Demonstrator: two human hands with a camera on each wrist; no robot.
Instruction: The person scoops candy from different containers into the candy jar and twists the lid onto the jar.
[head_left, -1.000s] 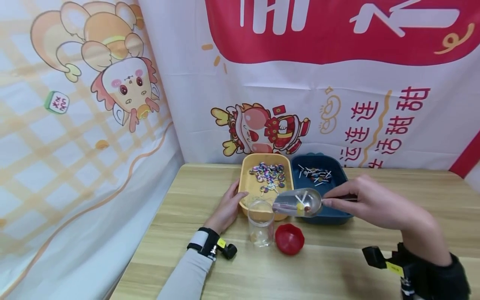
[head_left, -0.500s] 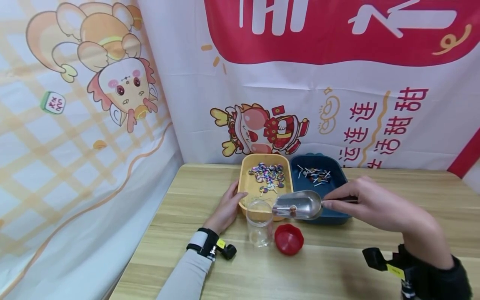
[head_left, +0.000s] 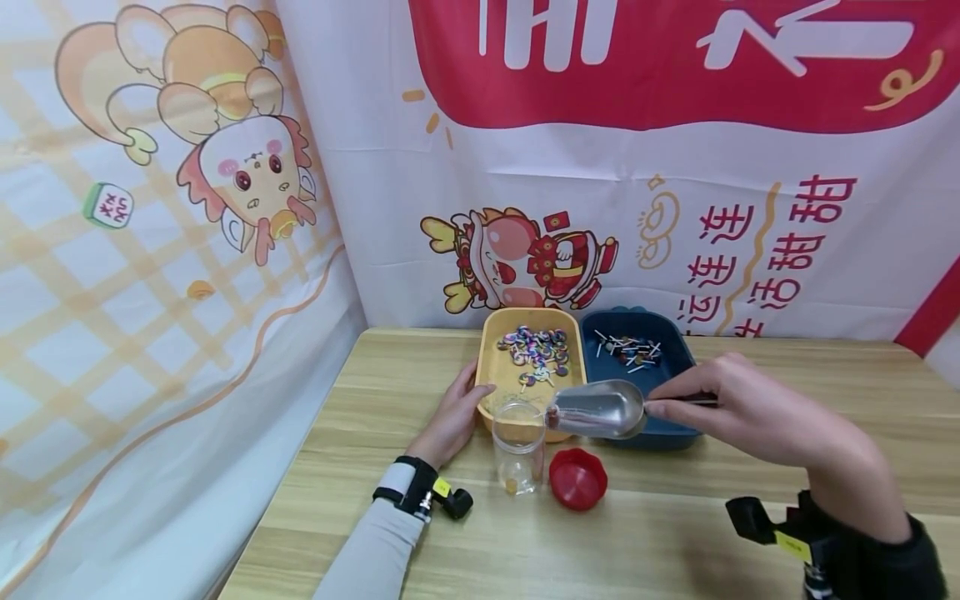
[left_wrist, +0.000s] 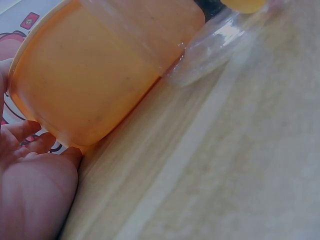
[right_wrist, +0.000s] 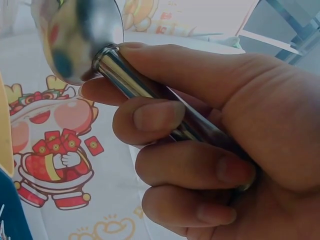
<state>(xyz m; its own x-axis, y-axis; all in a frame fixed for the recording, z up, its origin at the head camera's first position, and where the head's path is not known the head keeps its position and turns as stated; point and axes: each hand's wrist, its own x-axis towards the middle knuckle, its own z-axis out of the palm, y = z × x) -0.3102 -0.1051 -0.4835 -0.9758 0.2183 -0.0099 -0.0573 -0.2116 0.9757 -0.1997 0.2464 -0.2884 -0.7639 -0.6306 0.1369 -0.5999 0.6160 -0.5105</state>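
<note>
Toward eleven o'clock on the table (head_left: pixel 660 542), the left hand (head_left: pixel 453 414) grips the yellow tray (head_left: pixel 498 389) by its rim, likely steadying it. The right hand (head_left: pixel 742 408) curls closed round the scoop (head_left: pixel 603 408) — its lip at two o'clock beside the clear jar (head_left: pixel 519 462), presumably for pouring; the red bowl (head_left: pixel 577 479) sits at four.

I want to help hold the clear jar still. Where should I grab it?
Probably best to grip the clear jar around its round wall, below the rim, coming from the side nearest the person. It stands upright with its top open. The scoop and red bowl are close on its right, the yellow tray is behind, and the left hand is on its left.
</note>
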